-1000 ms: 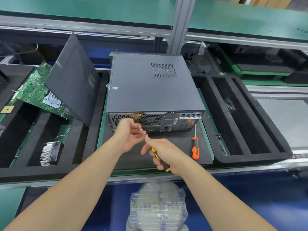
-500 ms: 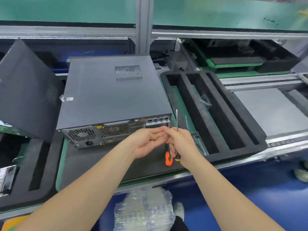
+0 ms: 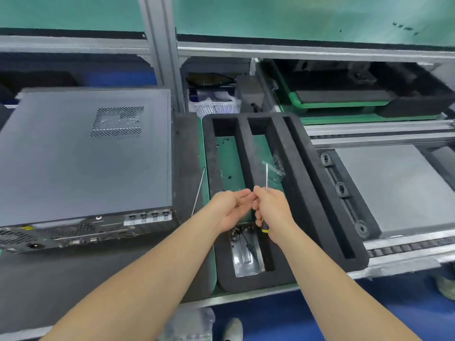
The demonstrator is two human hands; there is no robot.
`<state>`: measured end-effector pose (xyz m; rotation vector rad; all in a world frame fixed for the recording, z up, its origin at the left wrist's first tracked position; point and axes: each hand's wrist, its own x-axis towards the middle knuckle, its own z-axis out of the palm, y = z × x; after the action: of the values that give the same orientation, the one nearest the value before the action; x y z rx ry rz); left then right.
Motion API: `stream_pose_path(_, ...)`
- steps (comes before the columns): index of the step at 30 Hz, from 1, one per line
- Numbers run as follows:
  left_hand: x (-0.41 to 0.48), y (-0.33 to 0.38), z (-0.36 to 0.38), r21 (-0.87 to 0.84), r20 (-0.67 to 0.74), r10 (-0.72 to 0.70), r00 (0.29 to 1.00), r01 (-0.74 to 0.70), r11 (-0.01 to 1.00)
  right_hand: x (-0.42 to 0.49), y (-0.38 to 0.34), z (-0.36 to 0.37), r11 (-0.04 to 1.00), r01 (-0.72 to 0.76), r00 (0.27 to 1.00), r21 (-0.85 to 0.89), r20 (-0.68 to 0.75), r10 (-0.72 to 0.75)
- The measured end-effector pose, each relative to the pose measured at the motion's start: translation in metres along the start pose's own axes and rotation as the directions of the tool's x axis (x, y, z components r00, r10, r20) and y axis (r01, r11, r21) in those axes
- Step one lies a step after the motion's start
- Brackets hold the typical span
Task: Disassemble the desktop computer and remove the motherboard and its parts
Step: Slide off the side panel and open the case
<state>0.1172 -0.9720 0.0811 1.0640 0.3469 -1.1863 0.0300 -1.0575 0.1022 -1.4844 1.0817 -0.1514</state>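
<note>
Computer case [image 3: 86,153]: plain grey, with one perforated mesh patch [image 3: 117,122]. Foam tray [image 3: 246,283]: black, green floor. Screwdriver [image 3: 267,178]: silver shaft, black-and-yellow handle.

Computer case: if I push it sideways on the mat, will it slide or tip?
The computer case lies flat on its broad side, so tipping seems unlikely. Its metal shell is closed, parts likely inside, so probably heavy. The dark mat may grip it.
</note>
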Motion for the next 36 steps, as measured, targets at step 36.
stream_pose_path(36, 0.007, 0.035, 0.041, 0.242, -0.075, 0.239, 0.968, -0.215, 0.946, 0.033, -0.022, 0.017, 0.995, 0.003, 0.988, 0.104, 0.153, -0.019)
